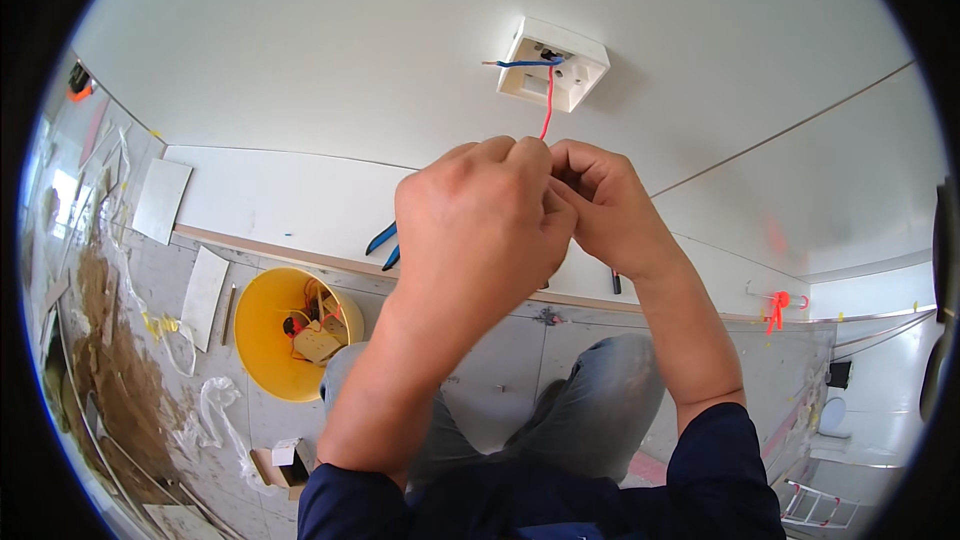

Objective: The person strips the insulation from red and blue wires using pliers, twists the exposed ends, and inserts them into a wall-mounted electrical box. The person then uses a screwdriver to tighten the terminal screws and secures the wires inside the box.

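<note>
A white square wall box point(585, 90) is fixed to the pale wall panel, its open face toward me. Out of it come a blue wire point(520, 64) with a bare copper end, pointing left, and a red wire point(549, 105) running down to my hands. My left hand point(480, 220) is closed, back toward me, around the lower part of the red wire. Fingers pinched together, my right hand point(605, 205) meets it at the wire's end. The wire's tip is hidden between the fingers. Blue-handled pliers point(383, 242) lie on the ledge, partly behind my left hand.
A yellow bucket point(262, 340) with electrical parts inside stands on the floor at lower left. White board pieces point(205, 295), plastic scraps point(215, 410) and a small cardboard box point(285, 465) lie around it. An orange-red object point(778, 310) is on the ledge at right.
</note>
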A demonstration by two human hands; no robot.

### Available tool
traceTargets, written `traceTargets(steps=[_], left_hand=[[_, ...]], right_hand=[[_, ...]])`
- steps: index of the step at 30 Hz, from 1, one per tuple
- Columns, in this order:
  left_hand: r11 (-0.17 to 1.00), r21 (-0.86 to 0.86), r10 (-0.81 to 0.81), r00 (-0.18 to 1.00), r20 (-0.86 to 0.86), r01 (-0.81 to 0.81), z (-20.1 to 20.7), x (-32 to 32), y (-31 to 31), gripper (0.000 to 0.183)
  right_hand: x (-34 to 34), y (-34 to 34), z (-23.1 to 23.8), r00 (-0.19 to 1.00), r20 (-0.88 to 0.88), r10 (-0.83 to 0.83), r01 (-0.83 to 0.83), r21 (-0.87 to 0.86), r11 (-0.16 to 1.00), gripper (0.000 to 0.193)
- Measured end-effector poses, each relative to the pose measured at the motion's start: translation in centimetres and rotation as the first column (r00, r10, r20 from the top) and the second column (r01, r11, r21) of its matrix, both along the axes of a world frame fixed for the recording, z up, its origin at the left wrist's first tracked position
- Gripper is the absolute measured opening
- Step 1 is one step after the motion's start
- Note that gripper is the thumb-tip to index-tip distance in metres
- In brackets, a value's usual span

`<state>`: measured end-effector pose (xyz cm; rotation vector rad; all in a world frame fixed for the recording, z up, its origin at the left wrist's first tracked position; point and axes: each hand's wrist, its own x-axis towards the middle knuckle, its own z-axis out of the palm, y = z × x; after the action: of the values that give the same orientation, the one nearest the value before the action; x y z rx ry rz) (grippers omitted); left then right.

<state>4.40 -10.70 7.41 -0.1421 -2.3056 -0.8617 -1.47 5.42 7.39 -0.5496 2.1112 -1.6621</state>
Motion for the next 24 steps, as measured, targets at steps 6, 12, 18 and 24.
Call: traceTargets(steps=[6, 12, 18, 24], left_hand=[[0.991, -0.126, 0.047, 0.998, -0.034, -0.051, 1.0, 1.1, 0.5, 0.018], [0.985, -0.171, 0.038, 0.999, -0.002, -0.038, 1.3, 2.2, 1.1, 0.018], [0.980, 0.176, -0.095, 0.995, -0.020, 0.097, 2.4, 2.0, -1.5, 0.022], [0.584, 0.810, -0.460, 0.801, 0.382, -0.052, -2.7, -3.4, -3.3, 0.033]], right_hand=[[-0.8, 0.7, 1.7, 0.974, 0.202, 0.103, -0.074, -0.147, 0.986, 0.029], [-1.3, 0.5, 1.8, 0.930, 0.363, 0.054, -0.003, -0.142, 0.990, 0.020], [-0.8, 0.9, 1.7, 0.913, 0.409, 0.011, 0.071, -0.183, 0.981, 0.014], [0.1, 2.6, 0.2, 0.982, 0.169, -0.084, 0.113, -0.168, 0.979, 0.019]])
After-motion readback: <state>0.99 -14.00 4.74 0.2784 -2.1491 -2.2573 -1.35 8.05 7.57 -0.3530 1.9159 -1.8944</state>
